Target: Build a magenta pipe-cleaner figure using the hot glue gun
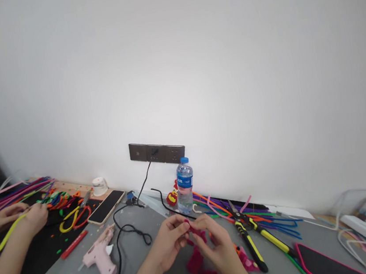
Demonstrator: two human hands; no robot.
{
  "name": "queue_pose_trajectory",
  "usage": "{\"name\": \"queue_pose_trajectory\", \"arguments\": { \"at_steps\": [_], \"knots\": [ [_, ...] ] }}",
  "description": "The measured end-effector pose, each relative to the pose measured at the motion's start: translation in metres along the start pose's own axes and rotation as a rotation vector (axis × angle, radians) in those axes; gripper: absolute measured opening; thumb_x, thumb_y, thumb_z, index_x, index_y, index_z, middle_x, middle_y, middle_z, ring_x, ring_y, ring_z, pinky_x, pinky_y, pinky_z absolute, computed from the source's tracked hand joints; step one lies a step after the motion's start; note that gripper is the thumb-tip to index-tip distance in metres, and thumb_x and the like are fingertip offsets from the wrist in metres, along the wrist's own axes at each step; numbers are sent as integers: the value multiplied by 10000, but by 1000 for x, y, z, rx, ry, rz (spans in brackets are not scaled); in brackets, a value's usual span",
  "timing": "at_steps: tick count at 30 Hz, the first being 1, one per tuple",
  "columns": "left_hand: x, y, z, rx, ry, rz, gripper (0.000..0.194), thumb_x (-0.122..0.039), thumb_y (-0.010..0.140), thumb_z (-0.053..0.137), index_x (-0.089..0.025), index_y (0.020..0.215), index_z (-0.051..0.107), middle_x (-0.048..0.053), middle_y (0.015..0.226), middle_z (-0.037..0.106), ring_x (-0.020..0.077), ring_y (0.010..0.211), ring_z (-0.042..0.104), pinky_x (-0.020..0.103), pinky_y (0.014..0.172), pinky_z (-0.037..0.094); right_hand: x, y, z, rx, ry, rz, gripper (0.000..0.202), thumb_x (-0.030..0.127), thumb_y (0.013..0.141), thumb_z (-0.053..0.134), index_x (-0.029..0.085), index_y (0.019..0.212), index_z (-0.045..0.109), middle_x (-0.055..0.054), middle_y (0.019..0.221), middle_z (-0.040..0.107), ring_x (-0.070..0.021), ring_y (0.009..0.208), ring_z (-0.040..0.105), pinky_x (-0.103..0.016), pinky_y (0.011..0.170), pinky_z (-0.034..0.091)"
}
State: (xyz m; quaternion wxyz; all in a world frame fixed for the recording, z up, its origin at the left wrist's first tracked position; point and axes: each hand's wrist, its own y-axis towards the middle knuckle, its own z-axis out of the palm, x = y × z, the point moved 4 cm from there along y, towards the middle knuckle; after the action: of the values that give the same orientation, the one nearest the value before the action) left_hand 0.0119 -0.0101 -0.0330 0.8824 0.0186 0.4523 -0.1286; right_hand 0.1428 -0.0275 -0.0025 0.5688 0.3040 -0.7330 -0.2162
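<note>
My left hand (172,241) is closed, pinching a small bit of magenta pipe cleaner (200,234) between thumb and fingertips. On the other side of that piece, my right hand (212,242) has its thumb and fingers closed on it too. Below both hands, a fuzzy magenta shape (195,261) lies low over the table, partly covered by my right hand. Just right of it is a pink and orange fuzzy piece (247,260). A pair of pliers (249,240) with yellow and black handles rests open nearby.
A water bottle (185,190) stands by a small red and yellow figure (172,196). Leftward lie a pink glue gun (99,259) with its cord, a phone (106,207), scissors (79,215) and a red marker (74,244). Another person's hands (34,217) hold a yellow strip. Pipe cleaners (273,220) lie right.
</note>
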Motion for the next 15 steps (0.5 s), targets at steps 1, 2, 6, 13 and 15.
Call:
{"name": "queue_pose_trajectory", "arguments": {
  "at_steps": [1, 2, 6, 13, 15],
  "knots": [
    [0, 0, 1, 13, 11, 3, 314, -298, 571, 890, -123, 694, 660, -22, 575, 612, 49, 478, 505, 130, 405, 325, 0, 0, -2, -9, -1, 11, 86, 174, 843, 599, 216, 841, 673, -47, 754, 666, -203, 709, 629, -295, 652, 497],
    [-1, -1, 2, 26, 25, 8, 305, -294, 585, 882, -128, 699, 654, -22, 577, 611, 54, 486, 510, 131, 404, 323, -1, 1, -4, -19, -4, 29, 95, 187, 844, 598, 217, 832, 688, -49, 740, 684, -204, 688, 640, -295, 637, 500],
    [-3, -1, 4, 56, 141, 89, 304, -310, 630, 846, -162, 817, 658, -26, 608, 626, 77, 503, 525, 153, 428, 357, -9, 0, -8, -7, 26, 176, 129, 298, 840, 620, 212, 786, 700, -53, 689, 715, -212, 621, 666, -302, 604, 513],
    [-12, -1, -3, -26, 614, 326, 143, -264, 659, 785, -150, 729, 735, 36, 647, 703, 153, 571, 587, 229, 528, 435, -20, -2, -2, 60, 340, 418, 344, 532, 814, 628, 191, 783, 593, -26, 549, 666, -186, 522, 631, -289, 545, 491],
    [-16, -4, -2, -54, 748, 395, 63, -221, 682, 760, -175, 725, 764, 46, 672, 735, 169, 593, 608, 242, 573, 437, -22, -3, -1, 71, 377, 440, 361, 548, 806, 631, 193, 779, 574, -13, 534, 650, -173, 509, 613, -282, 544, 481]
  ]
}}
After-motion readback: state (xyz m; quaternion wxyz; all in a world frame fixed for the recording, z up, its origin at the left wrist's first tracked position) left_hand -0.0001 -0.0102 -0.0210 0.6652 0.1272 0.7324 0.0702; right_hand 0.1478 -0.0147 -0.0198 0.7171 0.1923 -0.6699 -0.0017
